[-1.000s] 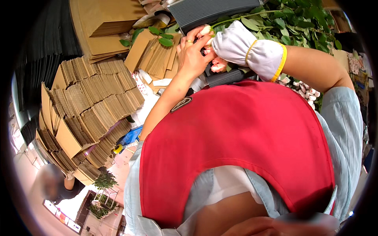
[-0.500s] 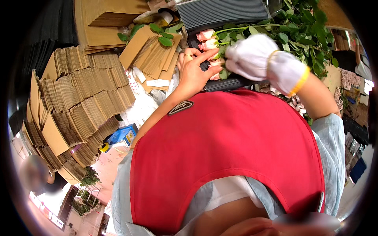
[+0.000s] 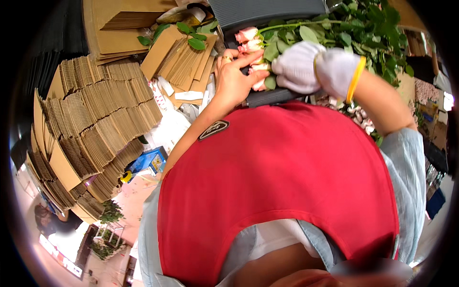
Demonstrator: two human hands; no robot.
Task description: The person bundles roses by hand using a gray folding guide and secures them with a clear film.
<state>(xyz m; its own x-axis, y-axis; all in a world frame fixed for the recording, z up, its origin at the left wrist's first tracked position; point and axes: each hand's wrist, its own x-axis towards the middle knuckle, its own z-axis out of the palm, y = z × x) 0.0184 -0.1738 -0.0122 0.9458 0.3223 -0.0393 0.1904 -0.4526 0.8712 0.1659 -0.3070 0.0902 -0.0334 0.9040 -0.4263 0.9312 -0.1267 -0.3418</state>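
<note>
Pink roses (image 3: 247,35) lie in a short column of heads at the top middle, their green stems and leaves (image 3: 330,36) running to the right. My bare left hand (image 3: 234,76), with a ring on one finger, reaches in from the left side. Its index finger and thumb close about a lower rose head (image 3: 258,68). My right hand (image 3: 299,68) wears a white glove with a yellow cuff. It is closed just right of the heads, among the stems and leaves; its fingertips are partly hidden. Beneath the roses is a dark ridged surface (image 3: 272,98).
Stacked corrugated cardboard (image 3: 100,110) fills the left, with loose cardboard pieces (image 3: 184,62) beside my left hand. A grey ridged block (image 3: 267,12) stands beyond the roses. A blue box (image 3: 148,161) lies at lower left, near another person (image 3: 52,222).
The view has shifted slightly, so the roses appear higher. My gloved right hand has come slightly closer to me beside the roses. My left hand stays at the rose heads.
</note>
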